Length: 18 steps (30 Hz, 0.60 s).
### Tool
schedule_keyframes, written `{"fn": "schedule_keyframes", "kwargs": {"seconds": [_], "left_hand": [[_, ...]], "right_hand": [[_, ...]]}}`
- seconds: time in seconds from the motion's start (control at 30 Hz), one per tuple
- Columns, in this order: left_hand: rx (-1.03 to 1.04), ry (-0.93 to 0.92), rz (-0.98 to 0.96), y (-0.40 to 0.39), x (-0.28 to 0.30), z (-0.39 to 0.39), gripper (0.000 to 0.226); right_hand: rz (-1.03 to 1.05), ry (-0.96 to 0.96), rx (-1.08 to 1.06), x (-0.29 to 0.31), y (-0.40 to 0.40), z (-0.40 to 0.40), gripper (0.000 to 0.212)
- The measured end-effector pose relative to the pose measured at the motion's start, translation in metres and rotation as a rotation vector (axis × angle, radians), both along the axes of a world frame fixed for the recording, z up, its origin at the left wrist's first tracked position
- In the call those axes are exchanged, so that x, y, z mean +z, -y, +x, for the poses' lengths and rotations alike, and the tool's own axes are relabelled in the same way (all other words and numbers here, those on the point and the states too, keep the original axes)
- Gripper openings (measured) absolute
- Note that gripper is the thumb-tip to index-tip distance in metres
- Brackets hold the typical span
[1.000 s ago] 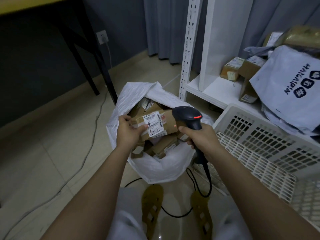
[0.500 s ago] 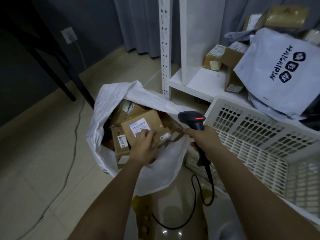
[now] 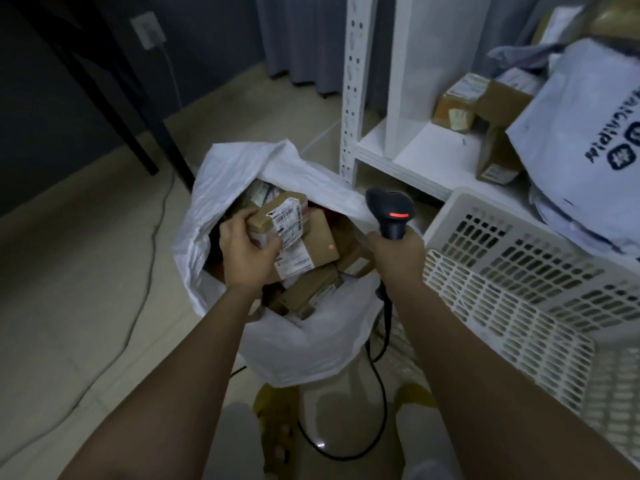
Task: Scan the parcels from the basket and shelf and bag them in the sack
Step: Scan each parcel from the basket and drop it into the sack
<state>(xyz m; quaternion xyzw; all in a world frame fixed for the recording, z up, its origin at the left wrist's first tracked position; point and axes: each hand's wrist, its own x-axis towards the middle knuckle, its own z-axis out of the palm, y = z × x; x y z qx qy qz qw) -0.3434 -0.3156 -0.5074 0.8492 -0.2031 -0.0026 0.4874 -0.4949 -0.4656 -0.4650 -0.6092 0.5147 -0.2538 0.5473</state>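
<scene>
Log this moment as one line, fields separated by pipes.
left hand: grips small labelled parcel over open sack | right hand: holds scanner | basket: beside sack

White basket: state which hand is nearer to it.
Right. The right hand, gripping the scanner, sits just beside the white basket at its near-left corner. The left hand holds a small box over the sack, farther away.

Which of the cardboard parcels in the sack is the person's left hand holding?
The small labelled box topmost in the sack, gripped by the left hand; the others lie loose beneath.
</scene>
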Motion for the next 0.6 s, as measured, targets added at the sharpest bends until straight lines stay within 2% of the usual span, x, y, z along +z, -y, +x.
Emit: {"fn": "schedule_keyframes", "kwargs": {"seconds": [0.07, 0.17, 0.23, 0.37, 0.43, 0.6], "left_hand": [[0.012, -0.010, 0.009, -0.009, -0.001, 0.007, 0.055], [-0.050, -0.060, 0.074, -0.019, -0.004, 0.006, 0.055], [-0.114, -0.067, 0.122, -0.021, -0.006, 0.005, 0.054], [-0.184, -0.116, 0.122, -0.015, -0.005, 0.007, 0.053], [-0.203, -0.129, 0.095, -0.006, -0.002, 0.007, 0.053], [-0.220, -0.258, -0.058, 0.025, 0.003, 0.005, 0.052]], "right_hand": [[-0.106, -0.051, -0.016, -0.003, 0.006, 0.011, 0.029], [-0.240, -0.265, 0.058, -0.015, 0.014, 0.016, 0.014], [-0.223, -0.291, 0.042, -0.020, 0.017, 0.015, 0.009], [-0.165, -0.113, -0.082, -0.003, 0.025, 0.023, 0.006], [-0.158, -0.021, -0.113, 0.011, 0.028, 0.030, 0.015], [-0.108, 0.162, -0.213, 0.026, 0.032, 0.035, 0.015]]}}
